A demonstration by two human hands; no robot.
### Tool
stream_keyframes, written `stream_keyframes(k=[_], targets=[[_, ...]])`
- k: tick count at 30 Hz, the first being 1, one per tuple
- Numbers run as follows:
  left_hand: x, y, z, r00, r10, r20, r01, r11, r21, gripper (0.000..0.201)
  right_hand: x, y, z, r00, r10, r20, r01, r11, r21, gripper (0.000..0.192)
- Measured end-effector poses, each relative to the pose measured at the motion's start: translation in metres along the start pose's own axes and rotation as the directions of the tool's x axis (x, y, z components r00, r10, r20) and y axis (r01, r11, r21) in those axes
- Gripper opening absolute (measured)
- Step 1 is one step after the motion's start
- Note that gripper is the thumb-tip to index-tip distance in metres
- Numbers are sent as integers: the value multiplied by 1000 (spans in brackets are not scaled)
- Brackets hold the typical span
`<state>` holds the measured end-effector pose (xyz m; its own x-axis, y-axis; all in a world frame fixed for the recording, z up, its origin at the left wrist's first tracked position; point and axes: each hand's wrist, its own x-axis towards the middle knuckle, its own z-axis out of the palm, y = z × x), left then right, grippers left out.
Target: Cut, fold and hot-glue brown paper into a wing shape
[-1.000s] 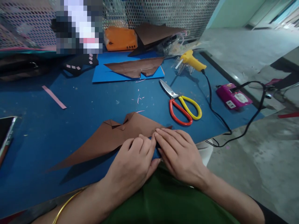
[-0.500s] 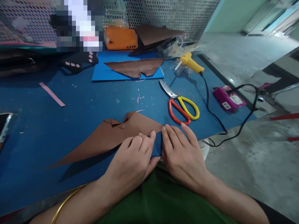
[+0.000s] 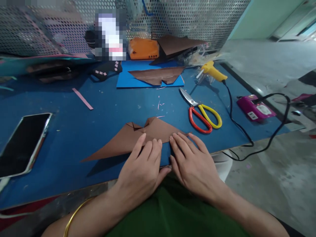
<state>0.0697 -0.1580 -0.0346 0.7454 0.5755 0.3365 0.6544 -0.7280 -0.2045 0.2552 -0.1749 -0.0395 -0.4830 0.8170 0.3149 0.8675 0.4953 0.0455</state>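
Both hands lie flat, fingers spread, side by side on a folded brown paper shape (image 3: 138, 138) at the near edge of the blue table (image 3: 74, 131): the left hand (image 3: 142, 169) and right hand (image 3: 194, 164) press it, gripping nothing. Red-and-yellow scissors (image 3: 201, 112) lie just beyond the right hand, a phone (image 3: 22, 143) well off left.
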Motion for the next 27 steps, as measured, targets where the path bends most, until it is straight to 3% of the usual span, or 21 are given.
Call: stream_keyframes(k=[6, 12, 14, 19, 23, 27], targets=[[-20, -11, -10, 994, -106, 19, 107, 991, -77, 54, 3, -9, 0, 1000, -25, -10, 25, 999, -31, 45], [-25, -26, -14, 983, -178, 52, 186, 937, -296, 39, 16, -19, 6, 985, -173, -9, 172, 977, 128, 45], [-29, -34, -15, 967, -247, 68, 255, 900, -353, 32, 18, -21, 7, 988, -157, -14, 157, 976, 154, 44], [-38, -43, -19, 890, -451, 70, 448, 833, -325, 15, 17, -24, 10, 993, -118, -9, 119, 982, 149, 46], [-35, -42, -19, 853, -517, 72, 505, 782, -366, 19, 16, -26, 9, 992, -123, 35, 117, 983, 138, 50], [-31, -44, -19, 847, -524, 84, 517, 776, -362, 23, 16, -26, 7, 989, -138, 56, 130, 984, 120, 51]])
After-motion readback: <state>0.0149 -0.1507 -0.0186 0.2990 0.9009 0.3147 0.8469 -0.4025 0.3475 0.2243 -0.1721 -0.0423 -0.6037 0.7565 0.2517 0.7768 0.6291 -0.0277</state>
